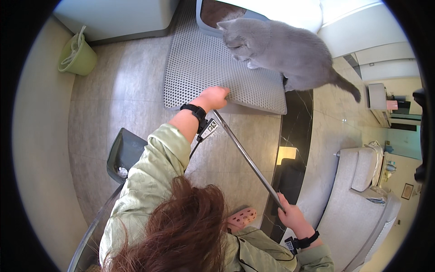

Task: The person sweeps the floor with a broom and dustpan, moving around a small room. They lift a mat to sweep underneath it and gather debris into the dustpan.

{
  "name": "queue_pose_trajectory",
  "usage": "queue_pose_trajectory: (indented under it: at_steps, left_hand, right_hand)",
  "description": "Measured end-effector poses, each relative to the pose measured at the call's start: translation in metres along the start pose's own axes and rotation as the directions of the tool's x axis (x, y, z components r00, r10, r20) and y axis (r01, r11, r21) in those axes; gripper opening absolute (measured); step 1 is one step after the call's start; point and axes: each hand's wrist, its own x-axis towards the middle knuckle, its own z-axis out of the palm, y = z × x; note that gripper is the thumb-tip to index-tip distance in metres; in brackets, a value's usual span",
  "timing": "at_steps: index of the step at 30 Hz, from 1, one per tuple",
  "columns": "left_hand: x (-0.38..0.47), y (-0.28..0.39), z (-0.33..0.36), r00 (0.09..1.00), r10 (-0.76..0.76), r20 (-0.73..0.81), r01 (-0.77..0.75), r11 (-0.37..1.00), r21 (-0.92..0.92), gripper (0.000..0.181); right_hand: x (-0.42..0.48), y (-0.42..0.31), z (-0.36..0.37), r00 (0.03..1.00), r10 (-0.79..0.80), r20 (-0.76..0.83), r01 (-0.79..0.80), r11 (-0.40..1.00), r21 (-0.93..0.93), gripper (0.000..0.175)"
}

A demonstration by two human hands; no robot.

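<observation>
My left hand (217,97) grips the near edge of a grey perforated mat (195,61), and part of the mat's front edge is raised off the tiles. In my right hand (291,214), at lower right, is the end of a metal pole (249,161). The pole slants up to just below my left hand, where its far end is hidden. A grey cat (282,51) stands at the mat's right side with its head lowered over it. A dark green dustpan (131,148) with a crumpled white scrap in it lies on the floor left of my left arm.
A litter box (204,23) with an opening stands behind the mat. At upper left are a green bin (83,59) with a bag in it and a large pale cabinet or appliance (119,17). A black marble strip (295,125) crosses the floor at right, beyond it a sofa (353,210).
</observation>
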Motion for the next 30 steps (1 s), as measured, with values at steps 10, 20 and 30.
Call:
queue_pose_trajectory:
  at_steps: [10,20,30]
  left_hand:
    - [0.003,0.002,0.005,0.985,0.099,-0.142,-0.094,0.995,0.043,0.016]
    - [0.008,0.015,-0.003,0.997,0.079,-0.005,-0.078,0.993,0.089,0.022]
    - [0.007,0.004,0.008,0.993,0.103,-0.058,-0.103,0.995,0.01,0.014]
  right_hand:
    - [-0.044,0.01,0.013,0.989,0.086,-0.122,-0.051,0.963,0.265,0.058]
    - [0.09,-0.074,0.064,0.991,0.023,-0.133,0.041,0.89,0.455,0.063]
    - [0.128,-0.075,0.054,0.994,0.006,-0.112,0.029,0.95,0.31,0.069]
